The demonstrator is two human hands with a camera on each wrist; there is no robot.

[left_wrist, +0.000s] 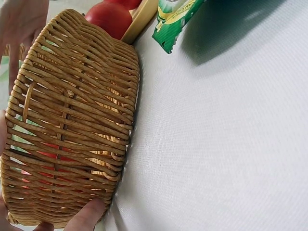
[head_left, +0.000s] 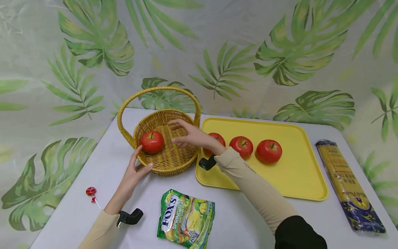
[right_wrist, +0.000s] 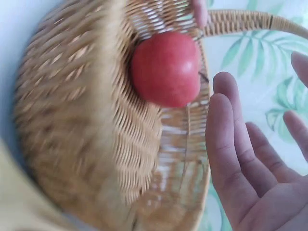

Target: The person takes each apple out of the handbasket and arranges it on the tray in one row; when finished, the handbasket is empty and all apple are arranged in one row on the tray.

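My left hand (head_left: 130, 180) touches the near-left side of a round wicker basket (head_left: 168, 171), thumb and index finger spread apart. In the left wrist view, a fingertip (left_wrist: 87, 215) lies against the basket's woven outer wall. One red apple (head_left: 152, 141) sits inside the basket at the left, also visible as a blurred red apple (right_wrist: 166, 69) in the right wrist view. Over the basket's right part is my right hand (head_left: 194, 136), its fingers extended and holding nothing. Three more red apples (head_left: 268, 151) lie in a row on a yellow tray (head_left: 298, 176); my right wrist partly covers the leftmost.
The basket's tall arched handle (head_left: 158, 89) stands above it. A green Fox's candy bag (head_left: 186, 219) lies near the front, a red lollipop (head_left: 91, 191) at the left, and a long pasta packet (head_left: 349, 186) right of the tray. A leaf-print cloth (head_left: 224, 69) hangs behind.
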